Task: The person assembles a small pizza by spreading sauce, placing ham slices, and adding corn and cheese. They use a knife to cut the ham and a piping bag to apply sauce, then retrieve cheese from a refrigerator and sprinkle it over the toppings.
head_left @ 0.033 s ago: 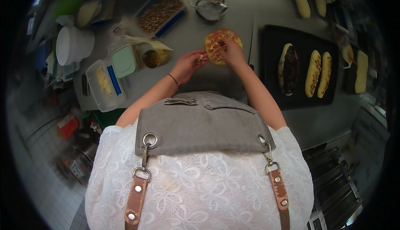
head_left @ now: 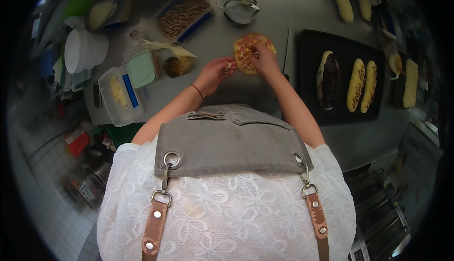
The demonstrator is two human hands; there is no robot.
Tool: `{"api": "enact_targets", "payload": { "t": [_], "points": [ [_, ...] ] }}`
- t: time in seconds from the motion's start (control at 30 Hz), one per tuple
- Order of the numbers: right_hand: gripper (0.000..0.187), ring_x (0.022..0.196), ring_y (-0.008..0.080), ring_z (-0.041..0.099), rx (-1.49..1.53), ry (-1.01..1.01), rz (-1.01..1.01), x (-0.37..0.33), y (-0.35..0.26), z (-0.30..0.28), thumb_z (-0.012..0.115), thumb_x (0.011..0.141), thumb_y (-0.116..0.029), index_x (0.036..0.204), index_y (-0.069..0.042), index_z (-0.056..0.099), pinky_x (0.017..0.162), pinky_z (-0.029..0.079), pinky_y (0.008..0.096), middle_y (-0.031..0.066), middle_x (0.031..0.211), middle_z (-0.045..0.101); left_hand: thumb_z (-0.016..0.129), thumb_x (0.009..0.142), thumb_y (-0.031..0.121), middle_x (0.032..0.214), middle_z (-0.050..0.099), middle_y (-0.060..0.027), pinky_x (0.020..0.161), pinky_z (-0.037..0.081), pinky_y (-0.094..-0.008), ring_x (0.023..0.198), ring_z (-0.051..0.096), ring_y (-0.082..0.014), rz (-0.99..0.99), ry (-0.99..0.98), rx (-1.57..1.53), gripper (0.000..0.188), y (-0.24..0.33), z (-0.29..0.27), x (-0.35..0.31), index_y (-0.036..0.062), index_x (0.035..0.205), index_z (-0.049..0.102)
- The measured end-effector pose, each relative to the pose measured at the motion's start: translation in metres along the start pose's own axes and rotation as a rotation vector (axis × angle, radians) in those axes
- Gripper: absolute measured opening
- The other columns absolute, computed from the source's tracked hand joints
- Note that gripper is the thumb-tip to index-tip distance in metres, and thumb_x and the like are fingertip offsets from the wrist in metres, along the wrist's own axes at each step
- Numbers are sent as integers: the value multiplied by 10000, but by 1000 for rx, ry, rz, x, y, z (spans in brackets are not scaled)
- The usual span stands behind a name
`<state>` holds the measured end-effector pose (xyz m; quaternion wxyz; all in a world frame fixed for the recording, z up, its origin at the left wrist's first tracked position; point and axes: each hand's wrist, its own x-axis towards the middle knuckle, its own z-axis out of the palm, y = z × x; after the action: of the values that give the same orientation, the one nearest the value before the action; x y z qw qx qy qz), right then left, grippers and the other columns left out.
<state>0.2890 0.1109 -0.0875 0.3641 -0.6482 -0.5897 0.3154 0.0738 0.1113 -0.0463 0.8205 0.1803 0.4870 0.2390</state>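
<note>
A round flat dough (head_left: 246, 67), topped with a pink ham-like layer, white drizzled sauce lines and yellow bits, lies on the steel worktop. Over its upper right part is my right hand (head_left: 266, 61), fingertips pinched together right at the topping; whatever they hold is hidden. Just left of the dough, my left hand (head_left: 215, 76) is closed around a small clump of pale grated cheese (head_left: 228, 66), part of which shows at the fingertips. Similar pale shreds (head_left: 118, 93) lie in a clear plastic box (head_left: 115, 115) farther left.
An opened can (head_left: 174, 67), a piping bag (head_left: 182, 51) and a green-lidded box (head_left: 141, 69) stand left of my hands. Beyond are a box of brown flakes (head_left: 184, 17) and a clear bowl (head_left: 230, 8). On the right, a black tray (head_left: 343, 48) bears several long doughs.
</note>
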Motion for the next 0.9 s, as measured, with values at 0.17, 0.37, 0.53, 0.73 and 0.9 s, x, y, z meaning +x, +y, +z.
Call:
{"api": "enact_targets", "payload": {
  "t": [0.17, 0.37, 0.53, 0.73, 0.9],
  "points": [
    [209, 756, 328, 665, -162, -48, 166, 6, -16, -12, 687, 832, -253, 908, -59, 679, 670, 517, 418, 145, 795, 679, 471, 985, 108, 1233, 605, -97, 978, 482, -294, 1135, 589, -171, -21, -27, -50, 357, 5, 1, -4, -16, 1320, 483],
    [202, 763, 336, 668, -324, -9, 164, 2, -11, -12, 679, 839, -261, 906, -70, 673, 660, 521, 420, 139, 792, 681, 441, 983, 91, 1282, 582, -107, 1028, 455, -311, 1195, 562, -182, -8, -156, -91, 408, 9, 7, -3, -21, 1375, 431],
    [157, 747, 302, 674, -109, -51, 182, -7, -28, -17, 682, 837, -193, 931, -71, 655, 655, 522, 408, 129, 859, 692, 431, 992, 118, 1326, 558, -95, 1047, 439, -311, 1206, 551, -177, -22, -173, -91, 430, 8, 10, 0, -9, 1402, 401],
    [139, 714, 251, 662, 50, -203, -34, -37, -67, -13, 707, 821, -150, 897, -58, 637, 637, 517, 354, 100, 821, 676, 428, 1010, 187, 1345, 549, -54, 1038, 428, -325, 1209, 542, -162, -28, -265, -214, 443, 7, 9, 7, 30, 1423, 391],
    [123, 644, 144, 597, 118, -163, 63, -37, -62, -7, 718, 819, -90, 885, -30, 633, 613, 481, 281, 69, 761, 649, 434, 1010, 194, 1328, 562, -57, 1034, 418, -327, 1200, 545, -163, -15, -255, -232, 423, 13, 22, 9, 40, 1404, 429]
  ]
}}
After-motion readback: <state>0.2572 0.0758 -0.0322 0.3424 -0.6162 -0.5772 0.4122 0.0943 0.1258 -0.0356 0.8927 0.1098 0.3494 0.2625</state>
